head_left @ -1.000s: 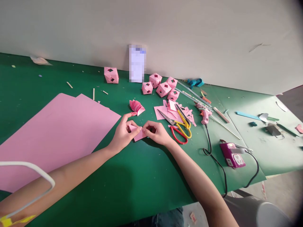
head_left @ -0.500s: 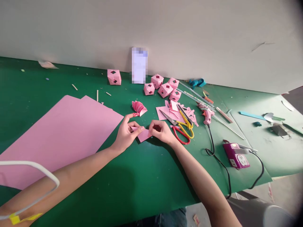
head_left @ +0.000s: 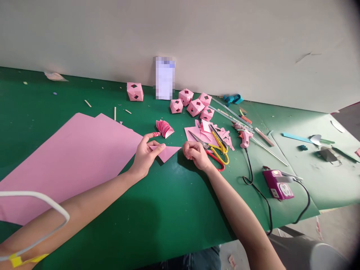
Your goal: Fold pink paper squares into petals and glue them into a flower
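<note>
A small piece of pink paper (head_left: pixel 166 153), folded to a triangle with its point downward, is pinched by its left end between the thumb and fingers of my left hand (head_left: pixel 144 155). My right hand (head_left: pixel 196 153) is beside the triangle's right tip, fingers curled in, with a slight gap showing between them and the paper. I see nothing in its fingers. Just beyond my left fingertips lies a fanned stack of folded pink pieces (head_left: pixel 165 129). Behind my right hand are yellow-handled scissors (head_left: pixel 222 148) and a red-handled pair (head_left: pixel 215 159).
Large pink sheets (head_left: pixel 73 150) cover the left of the green table (head_left: pixel 157 210). Several pink paper balls (head_left: pixel 195 107) and a phone (head_left: pixel 165 78) stand by the wall. Pink scraps (head_left: pixel 202 133), a glue gun (head_left: pixel 245 138) and a purple power socket (head_left: pixel 278 183) with cords lie right.
My right hand has moved slightly right, off the paper's right end. The paper now shows as a flat triangle with both top edges in line. My left hand keeps its pinch.
</note>
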`<state>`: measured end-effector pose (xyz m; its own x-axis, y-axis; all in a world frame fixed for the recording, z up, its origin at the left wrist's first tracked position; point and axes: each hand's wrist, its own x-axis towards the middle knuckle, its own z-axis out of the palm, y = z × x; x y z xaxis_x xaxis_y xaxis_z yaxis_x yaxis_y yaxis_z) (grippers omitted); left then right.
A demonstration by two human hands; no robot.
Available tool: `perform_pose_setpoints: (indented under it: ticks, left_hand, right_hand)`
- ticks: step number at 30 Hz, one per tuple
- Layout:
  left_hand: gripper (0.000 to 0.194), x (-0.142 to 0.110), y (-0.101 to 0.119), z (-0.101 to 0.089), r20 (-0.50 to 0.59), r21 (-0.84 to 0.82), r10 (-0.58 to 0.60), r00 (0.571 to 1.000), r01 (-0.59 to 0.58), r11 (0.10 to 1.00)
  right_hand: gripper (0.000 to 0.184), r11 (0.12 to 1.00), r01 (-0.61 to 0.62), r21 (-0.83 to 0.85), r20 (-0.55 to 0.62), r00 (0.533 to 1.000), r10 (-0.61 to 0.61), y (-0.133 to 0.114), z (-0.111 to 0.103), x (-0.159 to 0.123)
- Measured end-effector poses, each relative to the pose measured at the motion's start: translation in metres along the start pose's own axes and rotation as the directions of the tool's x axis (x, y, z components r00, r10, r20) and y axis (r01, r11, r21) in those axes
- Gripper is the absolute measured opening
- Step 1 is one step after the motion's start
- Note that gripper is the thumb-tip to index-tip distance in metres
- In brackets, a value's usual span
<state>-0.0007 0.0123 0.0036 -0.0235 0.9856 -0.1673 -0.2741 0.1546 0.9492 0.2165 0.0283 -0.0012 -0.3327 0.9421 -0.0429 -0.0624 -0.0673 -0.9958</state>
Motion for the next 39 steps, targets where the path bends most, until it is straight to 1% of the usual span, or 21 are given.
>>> perform_pose_setpoints:
  ticks: [2, 4, 7, 9, 11, 13, 16, 18, 21, 26, 31, 34, 39]
  left_hand:
    - [0.062, 0.004, -0.001, -0.002, -0.032, -0.035, -0.009, 0.999, 0.008, 0.999]
    - [0.064, 0.005, -0.002, -0.003, -0.041, -0.057, -0.009, 0.999, 0.007, 0.998]
    - [0.064, 0.004, -0.002, -0.003, -0.026, -0.042, 0.003, 1.0, -0.004, 0.999]
    - [0.063, 0.002, -0.001, -0.002, 0.009, 0.002, 0.001, 1.0, -0.001, 1.0]
    - [0.06, 0.001, -0.001, -0.002, 0.044, 0.042, -0.006, 0.999, 0.004, 0.999]
    - [0.057, 0.0, 0.0, -0.002, 0.07, 0.061, -0.006, 0.998, 0.002, 0.998]
    - [0.053, -0.001, -0.001, -0.002, 0.122, 0.097, -0.001, 0.993, -0.011, 0.995]
    - [0.052, -0.002, -0.002, -0.003, 0.161, 0.135, 0.002, 0.987, -0.024, 0.991]
    - [0.048, -0.003, -0.004, -0.004, 0.193, 0.175, 0.022, 0.981, -0.057, 0.983]
    - [0.041, -0.004, -0.003, -0.004, 0.247, 0.25, 0.038, 0.968, -0.102, 0.963]
    - [0.047, -0.006, -0.003, -0.004, 0.298, 0.294, 0.047, 0.953, -0.138, 0.946]
    - [0.047, -0.005, -0.003, -0.004, 0.301, 0.327, 0.06, 0.952, -0.162, 0.931]
    - [0.047, -0.005, -0.001, -0.003, 0.287, 0.352, 0.06, 0.956, -0.163, 0.922]
  right_hand:
    - [0.03, 0.998, -0.021, 0.059, -0.037, 0.999, 0.023, 0.001, 0.0, 0.001]
    - [0.041, 0.998, -0.045, 0.052, -0.064, 0.997, 0.049, -0.001, 0.003, 0.001]
    - [0.051, 0.997, -0.05, -0.065, -0.065, 0.997, 0.046, -0.005, 0.014, 0.001]
    - [0.051, 0.987, -0.031, -0.156, -0.051, 0.998, 0.023, -0.005, 0.02, 0.001]
    - [0.05, 0.98, -0.014, -0.199, -0.054, 0.999, 0.004, -0.003, 0.023, 0.001]
    - [0.051, 0.985, -0.021, -0.173, -0.099, 0.995, 0.004, -0.001, 0.023, 0.001]
    - [0.053, 0.997, -0.033, -0.077, -0.196, 0.98, 0.017, 0.0, 0.02, 0.002]
    - [0.051, 0.999, -0.017, -0.039, -0.218, 0.976, 0.008, -0.001, 0.019, 0.002]
    - [0.049, 1.0, -0.009, -0.022, -0.213, 0.977, 0.004, -0.003, 0.02, 0.002]
    - [0.052, 0.999, -0.047, -0.016, -0.242, 0.969, 0.042, -0.005, 0.021, 0.002]
    - [0.05, 0.999, -0.025, -0.039, -0.201, 0.98, 0.016, -0.006, 0.022, 0.002]
    - [0.048, 0.997, -0.028, -0.078, -0.16, 0.987, 0.015, -0.004, 0.024, 0.002]
    - [0.05, 0.996, -0.027, -0.088, -0.133, 0.991, 0.015, -0.002, 0.024, 0.003]
